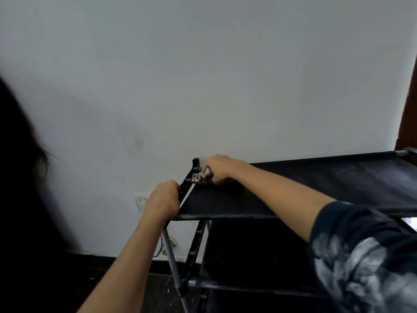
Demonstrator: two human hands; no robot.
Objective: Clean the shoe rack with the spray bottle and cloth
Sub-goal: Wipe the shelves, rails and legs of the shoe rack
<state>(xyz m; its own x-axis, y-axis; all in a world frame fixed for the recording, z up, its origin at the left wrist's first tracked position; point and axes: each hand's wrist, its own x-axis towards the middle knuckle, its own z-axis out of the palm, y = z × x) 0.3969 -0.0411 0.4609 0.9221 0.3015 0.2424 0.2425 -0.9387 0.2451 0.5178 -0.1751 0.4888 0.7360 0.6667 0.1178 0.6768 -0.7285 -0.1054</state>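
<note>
A black shoe rack point(316, 186) with fabric shelves and grey metal legs stands against the wall at the right. My left hand point(163, 199) grips the black plastic side bar at the rack's top left corner. My right hand point(218, 169) holds a crumpled light cloth point(202, 176) pressed onto the top shelf's far left corner, against that side bar. The top shelf shows pale dusty smears toward the right. No spray bottle is in view.
A white wall point(203, 75) fills the background, with a socket point(141, 201) behind my left hand and a blue cable point(160, 248) below it. A brown door edge point(409, 105) is at far right. Dark hair point(20, 177) blocks the left side.
</note>
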